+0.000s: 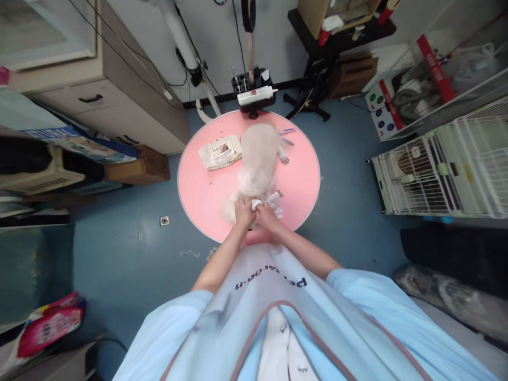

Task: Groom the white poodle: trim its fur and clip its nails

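Both hands on the dog's rear, wipe in play

Left to right: the wipes pack [220, 152] lies flat on the pink bench [198, 196], just beside the white dog [259, 159] stretched out mid-bench. Your left hand [244, 211] has its fingers curled into the fur at the hindquarters; your right hand [268, 216] pinches a white wipe [273, 202] against the same spot. Careful: the dog looks unrestrained, so a sudden squirm could carry it toward the near edge, and too firm a rub could provoke that.
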Tool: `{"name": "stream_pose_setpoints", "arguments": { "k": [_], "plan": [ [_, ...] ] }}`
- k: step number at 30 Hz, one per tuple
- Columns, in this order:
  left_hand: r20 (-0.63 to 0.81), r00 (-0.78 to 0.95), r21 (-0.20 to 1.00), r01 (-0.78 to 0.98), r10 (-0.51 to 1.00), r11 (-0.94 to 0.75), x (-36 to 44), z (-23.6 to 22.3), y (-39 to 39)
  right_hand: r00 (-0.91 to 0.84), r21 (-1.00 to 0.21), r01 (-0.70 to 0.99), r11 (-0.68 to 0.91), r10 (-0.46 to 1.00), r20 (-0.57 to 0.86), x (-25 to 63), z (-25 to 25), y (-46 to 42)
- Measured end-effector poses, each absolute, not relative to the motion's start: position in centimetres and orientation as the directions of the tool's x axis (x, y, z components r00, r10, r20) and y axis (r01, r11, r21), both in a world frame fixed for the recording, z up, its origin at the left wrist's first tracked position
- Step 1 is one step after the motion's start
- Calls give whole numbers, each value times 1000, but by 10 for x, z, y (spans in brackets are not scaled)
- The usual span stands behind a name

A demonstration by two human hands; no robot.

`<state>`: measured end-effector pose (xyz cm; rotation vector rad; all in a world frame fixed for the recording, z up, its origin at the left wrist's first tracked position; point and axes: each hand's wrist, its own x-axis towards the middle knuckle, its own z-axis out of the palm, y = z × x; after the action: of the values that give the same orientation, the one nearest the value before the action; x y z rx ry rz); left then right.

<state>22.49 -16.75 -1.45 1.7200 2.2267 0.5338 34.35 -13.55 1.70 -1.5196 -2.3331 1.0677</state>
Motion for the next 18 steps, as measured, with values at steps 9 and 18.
{"name": "stream_pose_setpoints", "arguments": {
  "k": [9,18],
  "plan": [
    [64,-168,512,851,984,112,221,-10,-172,-482,-715,673,188,845,-231,358,7,-122],
    [41,-203,494,855,978,157,226,-12,-173,-332,-738,670,84,923,-196,344,-6,-139]
  ]
}}
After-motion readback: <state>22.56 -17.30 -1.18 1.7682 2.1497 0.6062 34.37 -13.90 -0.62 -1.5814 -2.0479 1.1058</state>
